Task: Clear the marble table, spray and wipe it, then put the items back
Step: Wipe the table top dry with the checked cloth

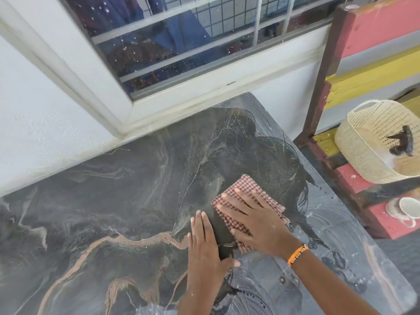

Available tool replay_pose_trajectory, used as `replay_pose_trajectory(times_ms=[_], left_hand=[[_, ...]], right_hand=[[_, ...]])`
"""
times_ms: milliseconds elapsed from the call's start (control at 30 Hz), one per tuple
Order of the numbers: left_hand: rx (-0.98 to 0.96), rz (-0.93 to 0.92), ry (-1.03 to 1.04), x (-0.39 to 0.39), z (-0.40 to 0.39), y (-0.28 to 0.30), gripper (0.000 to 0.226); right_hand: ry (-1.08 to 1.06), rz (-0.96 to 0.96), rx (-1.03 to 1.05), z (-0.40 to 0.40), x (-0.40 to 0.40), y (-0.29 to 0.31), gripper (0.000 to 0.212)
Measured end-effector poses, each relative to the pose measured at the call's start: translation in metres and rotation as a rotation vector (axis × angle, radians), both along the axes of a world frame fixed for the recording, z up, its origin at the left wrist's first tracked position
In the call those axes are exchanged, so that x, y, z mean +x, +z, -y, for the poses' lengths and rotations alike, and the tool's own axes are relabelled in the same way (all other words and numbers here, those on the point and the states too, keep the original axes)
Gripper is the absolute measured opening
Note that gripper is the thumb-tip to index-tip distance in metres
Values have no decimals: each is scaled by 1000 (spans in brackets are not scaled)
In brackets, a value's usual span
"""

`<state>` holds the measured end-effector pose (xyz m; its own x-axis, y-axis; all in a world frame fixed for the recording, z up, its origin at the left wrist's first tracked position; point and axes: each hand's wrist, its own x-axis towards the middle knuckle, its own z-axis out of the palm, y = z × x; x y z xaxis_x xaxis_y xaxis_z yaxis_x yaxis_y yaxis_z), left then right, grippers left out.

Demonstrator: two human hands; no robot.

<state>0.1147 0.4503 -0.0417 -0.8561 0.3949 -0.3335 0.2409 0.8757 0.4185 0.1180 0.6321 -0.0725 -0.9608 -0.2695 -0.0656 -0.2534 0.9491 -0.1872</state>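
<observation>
The dark marble table (95,201) with tan veins fills the lower half of the head view and is bare of items. A folded red-and-white checked cloth (246,186) lies flat on its right part. My right hand (252,220) presses flat on the cloth, fingers spread, an orange band on the wrist. My left hand (204,242) rests flat on the bare marble just left of the cloth, fingers together. Wet smears show on the marble around and beyond the cloth.
A cream plastic basket (372,142) with a dark object inside sits on the red and yellow steps to the right. A white cup (406,209) stands on a lower red step. A white wall and a window (181,42) border the table's far side.
</observation>
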Motion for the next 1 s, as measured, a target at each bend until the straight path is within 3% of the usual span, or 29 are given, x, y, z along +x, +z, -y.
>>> replay_pose_trajectory(times_ms=[100,200,367,467,600,700,800,900,1000], left_hand=[[-39,-18,-55,-10,-22,10,120],[-72,3,-37,-23,-41,16,120],[-139,13,24,-31,-53,13,120],[-161,49,33,-36,-57,12,120],[-220,-17,-16,-45,-57,0,149],[-268,-55,-46,-43,-48,-22,146],[-217,-173,-29,-44,-41,-34,136],[-169,-266,14,-41,-42,-43,128],[-116,-403,74,-44,-48,-47,74]], right_hand=[[-180,-1,33,-52,-5,-1,63],[-493,24,6,-85,-15,2,62],[-983,18,-43,-28,-26,5,65],[-897,47,-25,4,-52,6,70],[-474,49,-51,6,-117,9,70],[-277,58,-62,-21,-174,9,66],[-392,44,-31,-64,-207,8,66],[-603,8,-23,-98,-193,4,65],[-813,-46,-51,-98,-140,1,69]])
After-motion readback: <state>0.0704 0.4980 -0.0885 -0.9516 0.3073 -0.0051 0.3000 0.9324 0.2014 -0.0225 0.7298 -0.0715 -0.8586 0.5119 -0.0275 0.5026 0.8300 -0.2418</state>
